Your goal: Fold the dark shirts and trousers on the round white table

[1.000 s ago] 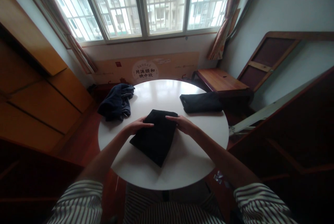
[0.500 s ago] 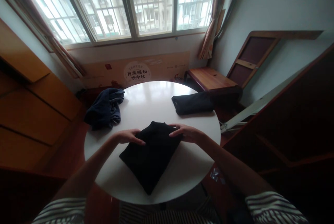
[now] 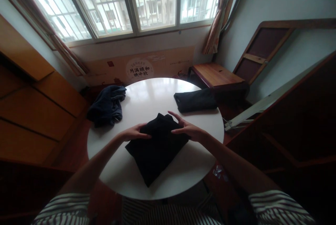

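A folded black garment [image 3: 157,149] lies at a slant on the round white table [image 3: 147,95], one corner pointing at me. Its exact kind is hard to make out in the dark cloth. My left hand [image 3: 135,132] grips its left edge, thumb on top and fingers tucked beneath. On the opposite edge, my right hand [image 3: 190,129] holds the cloth with the thumb above it, while the index finger sticks out past the far edge. The other right fingers are partly hidden. Between the hands the far part of the cloth bunches up into small peaks.
A crumpled dark blue garment [image 3: 107,106] sits at the table's left rim. Toward the right rim lies a neatly folded black garment [image 3: 196,100]. Behind stands a low wooden table [image 3: 216,74] under the window, and a dark wooden panel [image 3: 288,120] rises at the right.
The black garment's far part has bunched up and its near corner has drawn slightly away from me. My right index finger has lifted off the cloth. The view has shifted a little.
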Available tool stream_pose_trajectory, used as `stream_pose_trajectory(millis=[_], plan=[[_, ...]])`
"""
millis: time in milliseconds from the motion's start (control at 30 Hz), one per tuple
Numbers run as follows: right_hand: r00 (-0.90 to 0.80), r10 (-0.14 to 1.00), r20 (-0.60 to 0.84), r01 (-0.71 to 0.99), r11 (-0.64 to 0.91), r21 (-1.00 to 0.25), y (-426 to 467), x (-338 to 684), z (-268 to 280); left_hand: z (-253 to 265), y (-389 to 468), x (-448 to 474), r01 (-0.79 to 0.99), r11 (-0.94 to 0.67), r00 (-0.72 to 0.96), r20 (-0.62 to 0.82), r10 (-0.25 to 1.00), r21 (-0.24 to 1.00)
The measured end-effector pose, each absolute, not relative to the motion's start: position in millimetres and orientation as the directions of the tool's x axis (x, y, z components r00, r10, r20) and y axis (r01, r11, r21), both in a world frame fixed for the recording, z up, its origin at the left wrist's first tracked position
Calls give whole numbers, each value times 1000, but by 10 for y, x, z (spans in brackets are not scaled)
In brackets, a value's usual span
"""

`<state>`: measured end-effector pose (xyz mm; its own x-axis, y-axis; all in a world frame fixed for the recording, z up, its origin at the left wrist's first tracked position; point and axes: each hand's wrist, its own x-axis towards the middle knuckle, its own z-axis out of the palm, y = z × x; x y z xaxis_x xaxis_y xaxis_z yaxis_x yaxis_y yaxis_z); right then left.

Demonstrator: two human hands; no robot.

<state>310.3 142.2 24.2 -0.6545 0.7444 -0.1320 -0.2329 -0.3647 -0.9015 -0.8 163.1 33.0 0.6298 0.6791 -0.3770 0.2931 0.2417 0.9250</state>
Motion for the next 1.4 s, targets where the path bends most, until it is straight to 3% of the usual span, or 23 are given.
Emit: stream_pose_trajectory(millis=[133, 200, 400, 567, 667, 767, 1000, 1067, 1100, 1133, 1200, 1233, 1300, 1400], plan=[[-639, 766, -72, -300, -334, -894, 1436, 3104, 124, 361, 1518, -220, 453, 286, 609, -528, 592, 844], [-626, 778, -56, -318, -320, -893, 1433, 3128, 70, 332, 1448, -320, 437, 298, 572, -518, 636, 848], [-452, 890, 60, -371, -126, -920, 1585, 3401, 158, 265, 1623, -117, 71, 276, 266, -285, 921, 958], [-166, 979, 116, -273, 68, -960, 2032, 3958, 508, 446, 2456, 721, -128, 124, 141, -105, 984, 984], [11, 993, 117, -119, 117, -986, 2371, 4340, 632, 555, 3014, 1337, -94, 93, 144, -79, 986, 991], [164, 984, 63, -18, 67, -998, 2668, 4623, 586, 545, 3417, 1839, 13, 97, 100, -98, 990, 995], [243, 966, -84, 236, -142, -961, 2900, 4862, 312, 298, 3616, 2139, 269, 124, -86, -104, 991, 955], [339, 941, -22, 445, -181, -877, 2902, 4837, 345, 342, 3576, 2166, 325, 65, -106, -32, 994, 944], [379, 922, 77, 583, -174, -793, 2909, 4796, 374, 378, 3546, 2209, 378, -9, -82, 43, 996, 926], [369, 907, 202, 720, -142, -679, 2922, 4737, 403, 411, 3507, 2273, 451, -120, -7, 138, 990, 884], [162, 918, 363, 908, 6, -420, 2967, 4574, 437, 437, 3405, 2445, 618, -393, 286, 271, 919, 681], [22, 940, 341, 943, 94, -319, 2998, 4486, 433, 418, 3344, 2535, 663, -508, 439, 265, 859, 549], [-160, 975, 154, 954, 193, -229, 3068, 4344, 383, 317, 3215, 2679, 698, -610, 596, 167, 785, 374], [-89, 995, -50, 979, 78, -189, 3175, 4297, 260, 100, 3057, 2745, 760, -592, 573, 155, 805, 268]])
